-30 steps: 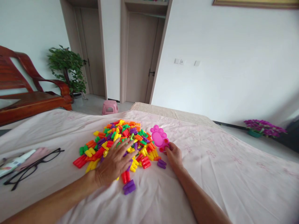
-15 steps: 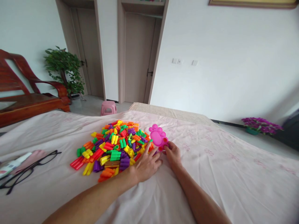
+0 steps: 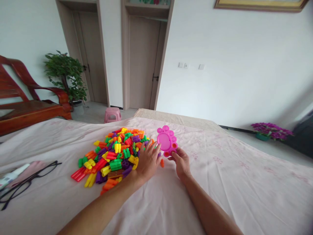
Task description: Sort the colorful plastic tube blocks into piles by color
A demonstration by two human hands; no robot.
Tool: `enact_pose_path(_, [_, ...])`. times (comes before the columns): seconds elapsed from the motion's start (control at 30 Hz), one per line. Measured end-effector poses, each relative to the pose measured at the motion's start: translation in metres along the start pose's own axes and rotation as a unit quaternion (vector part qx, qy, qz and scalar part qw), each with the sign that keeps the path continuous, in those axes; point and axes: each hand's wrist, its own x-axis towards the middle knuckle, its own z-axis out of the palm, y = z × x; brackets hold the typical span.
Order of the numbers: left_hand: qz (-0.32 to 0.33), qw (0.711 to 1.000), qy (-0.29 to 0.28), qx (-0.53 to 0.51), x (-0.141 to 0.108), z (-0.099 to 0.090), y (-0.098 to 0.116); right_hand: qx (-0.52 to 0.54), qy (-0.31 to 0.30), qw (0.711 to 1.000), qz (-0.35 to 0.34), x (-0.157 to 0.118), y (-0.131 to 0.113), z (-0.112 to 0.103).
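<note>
Between thumb and fingers, my right hand (image 3: 181, 161) holds the lower right edge of a pink paw-shaped tray (image 3: 164, 141), tilted up over the cloth. Two of its small round cups look red-orange. My left hand (image 3: 148, 160) lies spread, palm down, on the right side of a pile of colourful plastic tube pieces (image 3: 114, 156), hiding some of them. Its fingertips are close to the tray's left edge; whether they touch is unclear. A small orange piece (image 3: 162, 163) lies on the cloth between my hands.
Black-framed glasses (image 3: 28, 180), a white tube (image 3: 14, 175) and a pink cloth (image 3: 30, 172) lie at the left on the pale bedspread (image 3: 234, 192). Beyond it are a pink stool (image 3: 112, 115), a wooden bench (image 3: 31, 106) and purple flowers (image 3: 272, 130).
The pink tray has been lifted and tilted more upright in my right hand. My left hand has shifted left onto the pile, its fingers spread. An orange piece now shows between the hands.
</note>
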Motion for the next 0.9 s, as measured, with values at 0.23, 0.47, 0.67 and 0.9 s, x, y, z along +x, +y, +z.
enact_pose_path(0.23, [-0.184, 0.943, 0.088, -0.264, 0.013, -0.03, -0.005, 0.052, -0.126, 0.99, 0.044, -0.021, -0.004, 0.025])
enact_pose_path(0.47, [-0.247, 0.945, 0.066, -0.206, 0.007, -0.048, -0.018, 0.016, -0.184, 0.98, 0.077, -0.032, -0.005, 0.033])
enact_pose_path(0.67, [-0.297, 0.931, 0.172, -0.12, 0.012, -0.099, -0.085, -0.055, -0.099, 0.991, 0.078, -0.025, -0.002, 0.026])
enact_pose_path(0.9, [-0.414, 0.903, 0.021, 0.111, -0.018, -0.176, -0.183, -0.082, -0.024, 0.994, 0.069, -0.012, 0.01, 0.013])
